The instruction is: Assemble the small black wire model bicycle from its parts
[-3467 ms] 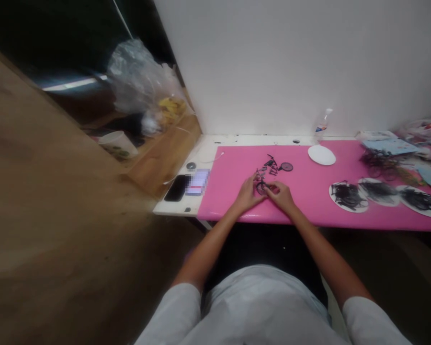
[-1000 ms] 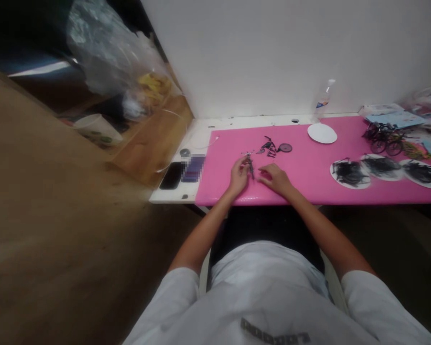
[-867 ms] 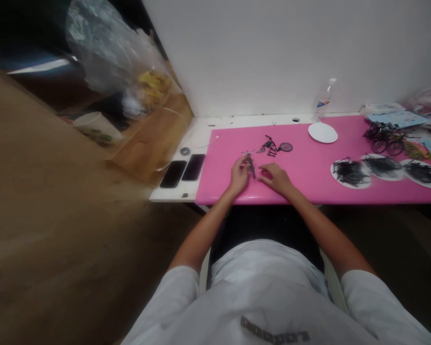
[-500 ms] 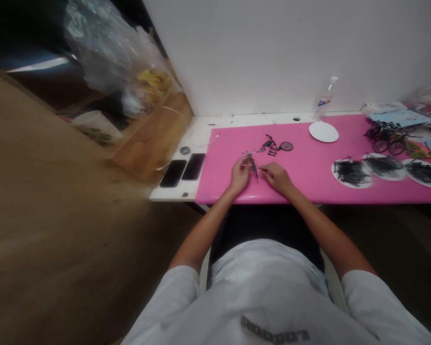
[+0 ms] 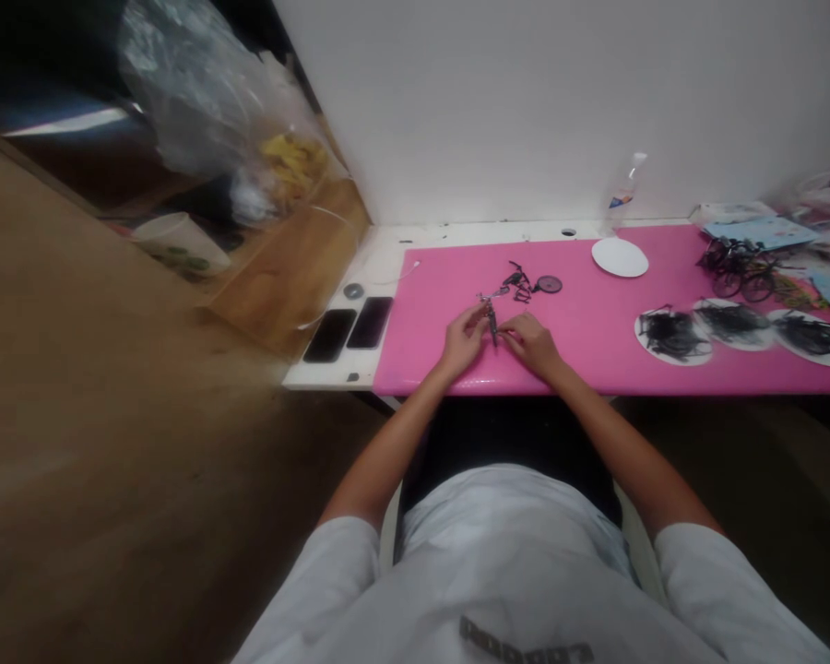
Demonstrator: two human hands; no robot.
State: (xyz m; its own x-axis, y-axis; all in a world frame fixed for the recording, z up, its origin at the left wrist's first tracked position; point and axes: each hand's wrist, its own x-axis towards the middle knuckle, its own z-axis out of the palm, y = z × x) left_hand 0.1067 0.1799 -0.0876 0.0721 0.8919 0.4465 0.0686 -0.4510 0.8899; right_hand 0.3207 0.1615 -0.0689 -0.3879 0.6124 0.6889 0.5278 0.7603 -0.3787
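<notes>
Small dark bicycle piece (image 5: 493,326) is pinched by fingers of left hand (image 5: 464,341) over pink tabletop (image 5: 587,332), near its front edge. Gap to right hand (image 5: 534,342) is just closed; piece is now touched from both sides. Right-finger pinch can't be told.

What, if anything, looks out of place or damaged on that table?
Nothing stands out as spilled or damaged. The dark wheel and small black parts lie directly on the pink cover, while other black parts sit on the white plates; fine damage is too small to tell.
</notes>
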